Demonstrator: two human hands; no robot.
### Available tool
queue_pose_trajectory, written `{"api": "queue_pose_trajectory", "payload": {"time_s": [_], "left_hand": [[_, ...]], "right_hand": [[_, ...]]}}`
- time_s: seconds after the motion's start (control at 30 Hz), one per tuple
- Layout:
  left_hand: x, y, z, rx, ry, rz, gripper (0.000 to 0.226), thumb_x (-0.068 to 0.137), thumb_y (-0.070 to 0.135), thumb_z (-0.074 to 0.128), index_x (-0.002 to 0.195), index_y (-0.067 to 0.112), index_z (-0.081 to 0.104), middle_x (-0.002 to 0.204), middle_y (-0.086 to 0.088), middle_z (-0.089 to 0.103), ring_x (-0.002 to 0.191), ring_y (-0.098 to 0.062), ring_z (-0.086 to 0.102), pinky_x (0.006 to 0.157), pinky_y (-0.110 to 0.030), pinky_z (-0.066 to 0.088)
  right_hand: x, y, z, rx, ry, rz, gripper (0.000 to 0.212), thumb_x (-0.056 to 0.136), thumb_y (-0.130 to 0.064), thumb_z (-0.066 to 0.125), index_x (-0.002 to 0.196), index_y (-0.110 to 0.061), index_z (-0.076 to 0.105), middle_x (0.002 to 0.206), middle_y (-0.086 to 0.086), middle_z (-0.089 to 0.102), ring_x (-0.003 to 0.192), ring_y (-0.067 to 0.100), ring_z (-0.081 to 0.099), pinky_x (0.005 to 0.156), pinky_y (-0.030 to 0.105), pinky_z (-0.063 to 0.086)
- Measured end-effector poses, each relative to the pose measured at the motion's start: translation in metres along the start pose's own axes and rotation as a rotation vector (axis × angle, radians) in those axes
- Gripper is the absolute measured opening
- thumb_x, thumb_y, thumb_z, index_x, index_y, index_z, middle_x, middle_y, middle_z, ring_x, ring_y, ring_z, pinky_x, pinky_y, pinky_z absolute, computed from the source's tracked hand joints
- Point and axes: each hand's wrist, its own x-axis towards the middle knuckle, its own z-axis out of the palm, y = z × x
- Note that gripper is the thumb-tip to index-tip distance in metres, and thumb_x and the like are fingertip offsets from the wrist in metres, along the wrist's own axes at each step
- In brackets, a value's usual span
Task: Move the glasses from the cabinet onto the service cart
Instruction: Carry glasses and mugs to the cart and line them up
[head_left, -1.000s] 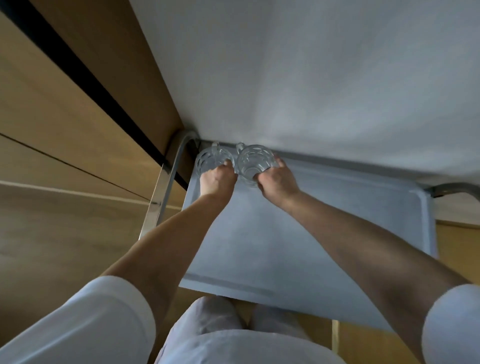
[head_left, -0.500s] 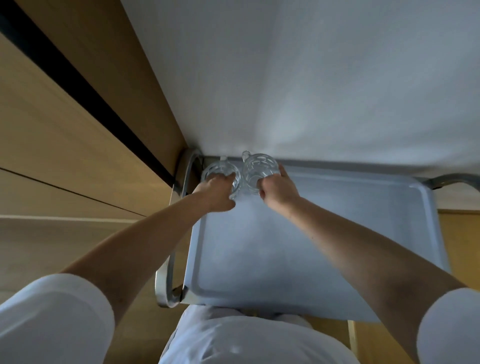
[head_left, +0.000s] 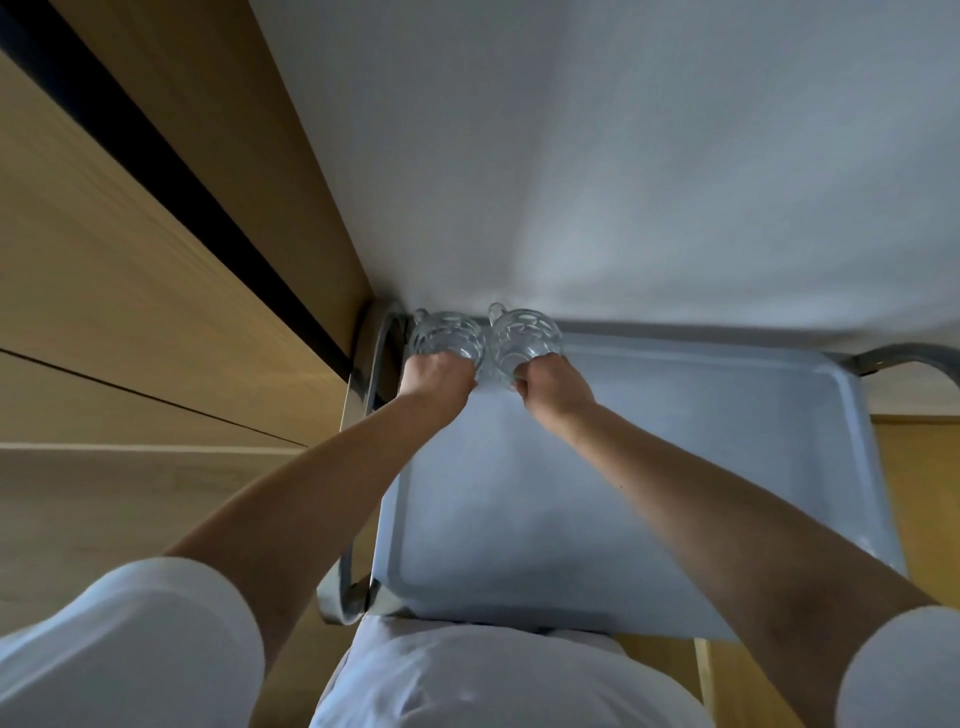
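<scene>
White wall (head_left: 623, 156) ahead, wood cabinet fronts (head_left: 130, 260) on your left. Over the last second both mugs barely shifted: side by side at the cart tray's (head_left: 675, 467) far-left corner, so placement looks nearly done. Your left hand (head_left: 439, 376) grips the left mug (head_left: 447, 332), your right hand (head_left: 553, 387) the right mug (head_left: 524, 335). Clear patterned glass, handles toward the wall.

The service cart (head_left: 727, 405) carries 2 glasses (head_left: 447, 335) side by side, far-left corner.
</scene>
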Motion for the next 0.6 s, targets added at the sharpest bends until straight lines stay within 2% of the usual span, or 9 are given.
{"api": "queue_pose_trajectory", "payload": {"time_s": [0.13,0.23,0.33,0.43,0.6], "left_hand": [[0.005,0.001,0.002,-0.057,0.013,-0.058,0.021,0.099,0.022,0.045,0.109,0.018,0.063,0.113,-0.005,0.065,0.106,-0.024,0.062,0.071,-0.029,0.041],[0.009,0.004,0.001,-0.1,0.025,-0.098,0.019,0.098,0.02,0.047,0.109,0.018,0.063,0.112,-0.005,0.065,0.104,-0.024,0.062,0.074,-0.029,0.045],[0.011,0.004,-0.004,-0.176,0.012,-0.123,0.021,0.098,0.022,0.046,0.108,0.017,0.064,0.113,-0.006,0.065,0.106,-0.025,0.061,0.08,-0.031,0.046],[0.01,0.004,-0.008,-0.203,0.006,-0.143,0.023,0.099,0.023,0.045,0.11,0.016,0.064,0.115,-0.007,0.064,0.108,-0.026,0.06,0.081,-0.03,0.044],[0.01,0.006,-0.009,-0.25,0.01,-0.18,0.023,0.099,0.021,0.045,0.11,0.013,0.064,0.114,-0.009,0.064,0.106,-0.027,0.061,0.079,-0.031,0.045]], "right_hand": [[0.004,-0.001,0.006,0.048,-0.016,0.045,0.017,0.09,-0.009,0.049,0.088,-0.009,0.066,0.098,0.014,0.064,0.101,0.033,0.056,0.077,0.03,0.042],[0.005,-0.004,0.007,0.024,-0.005,0.024,0.021,0.087,-0.005,0.048,0.095,-0.012,0.066,0.105,0.012,0.063,0.105,0.033,0.054,0.083,0.033,0.046],[0.006,-0.006,0.004,0.018,0.012,0.0,0.031,0.086,-0.002,0.046,0.107,-0.014,0.064,0.113,0.01,0.061,0.109,0.032,0.051,0.086,0.032,0.043],[0.006,-0.006,-0.003,0.032,0.031,-0.014,0.032,0.087,-0.001,0.046,0.113,-0.012,0.062,0.116,0.011,0.06,0.113,0.032,0.05,0.091,0.032,0.041],[0.009,-0.01,-0.007,-0.078,0.061,-0.02,0.032,0.092,-0.002,0.044,0.119,-0.008,0.061,0.124,0.012,0.059,0.122,0.028,0.047,0.106,0.031,0.03]]}}
